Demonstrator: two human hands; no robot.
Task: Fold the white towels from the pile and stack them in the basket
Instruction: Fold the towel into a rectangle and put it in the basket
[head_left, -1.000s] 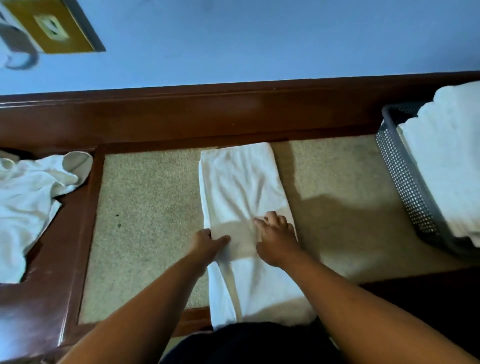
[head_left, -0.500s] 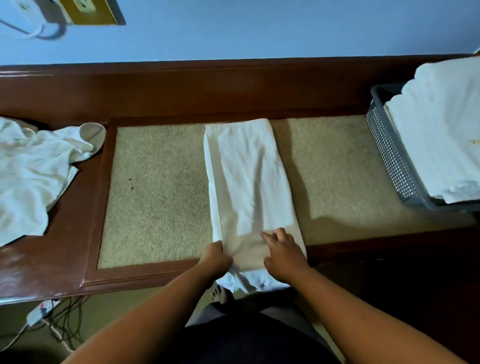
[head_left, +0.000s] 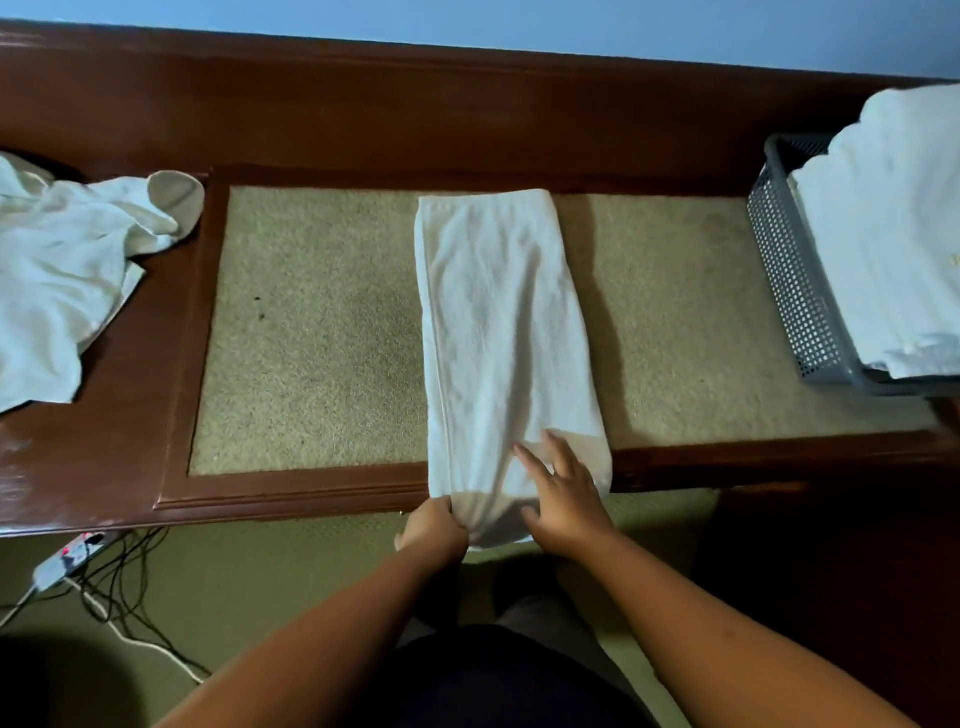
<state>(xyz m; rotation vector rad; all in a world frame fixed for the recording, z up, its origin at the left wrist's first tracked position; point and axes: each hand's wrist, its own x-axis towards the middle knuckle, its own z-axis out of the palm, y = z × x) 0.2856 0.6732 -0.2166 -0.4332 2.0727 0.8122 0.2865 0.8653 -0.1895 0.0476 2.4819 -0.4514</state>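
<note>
Plain pale blue painted wall (head_left: 519, 26) along the top. Below, long dark reddish-brown polished wooden bench (head_left: 104, 441) with beige speckled inset panel (head_left: 311, 338), perhaps carpet. Underneath, dim olive-green floor (head_left: 260, 571); lower left, white power strip (head_left: 67, 558) trailing black cables (head_left: 124, 587).

Wooden table (head_left: 130, 415) bears towel pile (head_left: 57, 280) left; folded towel (head_left: 498, 322) centre; basket (head_left: 795, 270) right.

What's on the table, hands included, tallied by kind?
Flat towel: 1
Towel pile: 1, pieces uncountable
Basket: 1
Towel stack in it: 1, layers uncountable
Hands: 2, left hand and right hand
Total: 6
</note>
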